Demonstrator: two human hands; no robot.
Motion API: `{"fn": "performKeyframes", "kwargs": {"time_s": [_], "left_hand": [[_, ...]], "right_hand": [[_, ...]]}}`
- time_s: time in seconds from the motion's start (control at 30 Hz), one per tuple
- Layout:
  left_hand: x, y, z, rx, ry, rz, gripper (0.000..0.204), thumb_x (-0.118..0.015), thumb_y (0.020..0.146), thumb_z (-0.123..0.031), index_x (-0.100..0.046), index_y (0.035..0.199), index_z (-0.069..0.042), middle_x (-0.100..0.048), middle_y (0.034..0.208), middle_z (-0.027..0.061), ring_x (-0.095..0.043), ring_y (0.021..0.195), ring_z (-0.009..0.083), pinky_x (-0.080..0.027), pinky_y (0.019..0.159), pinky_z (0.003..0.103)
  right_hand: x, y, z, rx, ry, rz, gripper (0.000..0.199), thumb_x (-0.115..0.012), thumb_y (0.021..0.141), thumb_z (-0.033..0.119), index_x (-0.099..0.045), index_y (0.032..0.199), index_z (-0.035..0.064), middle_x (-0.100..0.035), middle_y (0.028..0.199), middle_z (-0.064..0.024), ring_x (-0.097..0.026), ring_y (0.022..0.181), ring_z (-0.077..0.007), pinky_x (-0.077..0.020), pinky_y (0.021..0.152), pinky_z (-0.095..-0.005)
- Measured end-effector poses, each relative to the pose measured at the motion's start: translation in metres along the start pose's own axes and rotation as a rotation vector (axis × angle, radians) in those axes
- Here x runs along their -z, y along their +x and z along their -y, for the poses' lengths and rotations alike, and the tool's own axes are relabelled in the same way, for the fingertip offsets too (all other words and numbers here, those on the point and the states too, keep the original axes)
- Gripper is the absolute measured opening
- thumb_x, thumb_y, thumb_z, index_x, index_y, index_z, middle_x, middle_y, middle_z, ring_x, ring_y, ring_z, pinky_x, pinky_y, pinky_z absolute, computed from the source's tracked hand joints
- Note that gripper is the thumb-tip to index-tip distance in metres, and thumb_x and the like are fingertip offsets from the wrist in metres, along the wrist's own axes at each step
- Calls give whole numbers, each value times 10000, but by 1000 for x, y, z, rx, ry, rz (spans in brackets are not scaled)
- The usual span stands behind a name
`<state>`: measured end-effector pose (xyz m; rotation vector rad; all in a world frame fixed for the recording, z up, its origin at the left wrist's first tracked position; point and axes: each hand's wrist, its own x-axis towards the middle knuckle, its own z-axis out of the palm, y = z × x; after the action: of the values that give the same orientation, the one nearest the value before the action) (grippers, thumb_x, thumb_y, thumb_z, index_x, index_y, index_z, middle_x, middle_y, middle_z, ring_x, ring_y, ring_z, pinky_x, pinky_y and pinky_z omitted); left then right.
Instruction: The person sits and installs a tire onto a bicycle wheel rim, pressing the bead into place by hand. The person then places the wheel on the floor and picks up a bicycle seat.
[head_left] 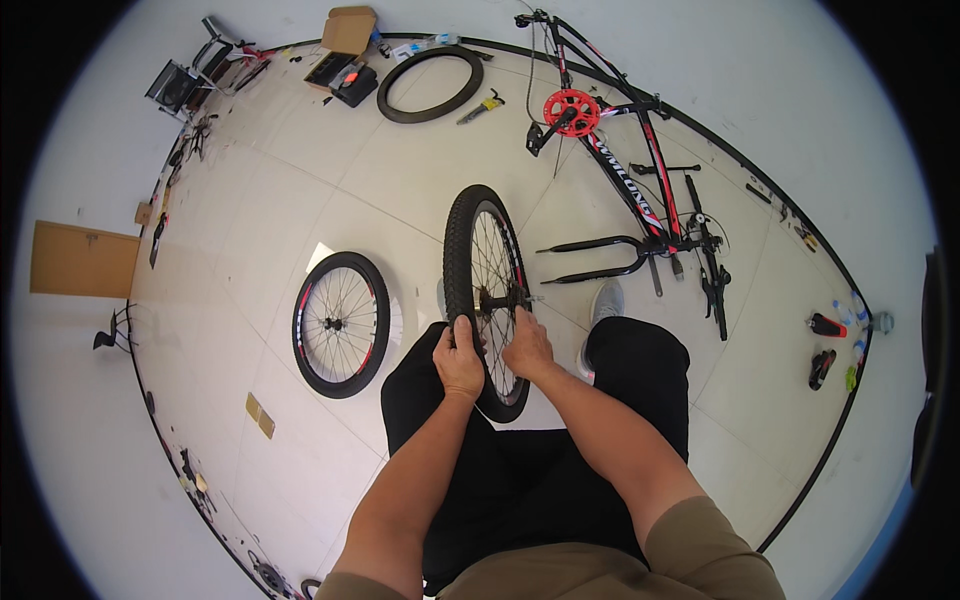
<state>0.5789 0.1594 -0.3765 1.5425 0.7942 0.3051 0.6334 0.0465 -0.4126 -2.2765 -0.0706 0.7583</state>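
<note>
A bicycle wheel with a black knobby tyre (458,250) stands upright between my knees, its spokes and hub in view. My left hand (460,362) is closed round the near part of the tyre, thumb on the tread. Beside the hub, my right hand (529,347) has its fingers bent together by the axle end (532,298). What those fingers pinch is too small to make out. To the left, a second bicycle wheel (345,387) with a black tyre and a red-marked rim lies on the floor.
A black and red bicycle frame (624,188) with fork (598,243) and red chainring (571,112) lies to the right. Farther off are a loose tyre (400,115) and an open cardboard box (348,30). A gold flat rectangular object (260,415) lies at left. Small parts line the walls.
</note>
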Motion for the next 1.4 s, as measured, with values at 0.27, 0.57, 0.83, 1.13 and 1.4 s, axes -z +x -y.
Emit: {"fn": "performKeyframes", "kwargs": {"time_s": [0.27, 0.57, 0.83, 1.13, 1.4], "left_hand": [[3, 0, 13, -90, 104, -34, 474, -537, 1025, -453, -606, 847, -19, -611, 709, 37, -554, 619, 118, -453, 571, 283], [-2, -8, -8, -51, 159, -52, 459, -620, 978, -394, -653, 932, 62, -668, 748, 172, -623, 675, 252, -498, 669, 374], [-3, -11, -12, -98, 192, -55, 470, -583, 1000, -387, -651, 994, 78, -687, 818, 156, -601, 729, 226, -487, 700, 357], [-6, -9, -6, -131, 223, -64, 453, -588, 1002, -368, -651, 1007, 80, -695, 838, 167, -608, 736, 235, -492, 712, 357], [-4, -10, -8, -119, 145, -77, 478, -630, 964, -397, -651, 933, 80, -681, 782, 238, -675, 703, 346, -518, 669, 411]], "right_hand": [[-6, 18, -10, 109, -389, 199, 909, -667, 808, 126, -198, 1586, 153, -520, 1256, -260, -556, 1146, -443, -478, 960, -506], [-37, 16, -47, -103, -266, 203, 820, -656, 818, 114, -267, 1540, 77, -548, 1226, -265, -588, 1128, -440, -488, 952, -502], [-14, 16, -18, 51, -354, 159, 1009, -673, 800, 105, -79, 1613, 162, -577, 1187, -245, -609, 1092, -435, -494, 930, -511], [-44, 6, -55, 14, -559, 226, 938, -673, 810, 148, -151, 1588, 103, -595, 1153, -234, -635, 1035, -423, -505, 877, -531], [-21, 13, -25, 95, -438, 96, 962, -656, 825, 137, -101, 1610, 147, -602, 1136, -224, -643, 1014, -419, -501, 878, -542]]}}
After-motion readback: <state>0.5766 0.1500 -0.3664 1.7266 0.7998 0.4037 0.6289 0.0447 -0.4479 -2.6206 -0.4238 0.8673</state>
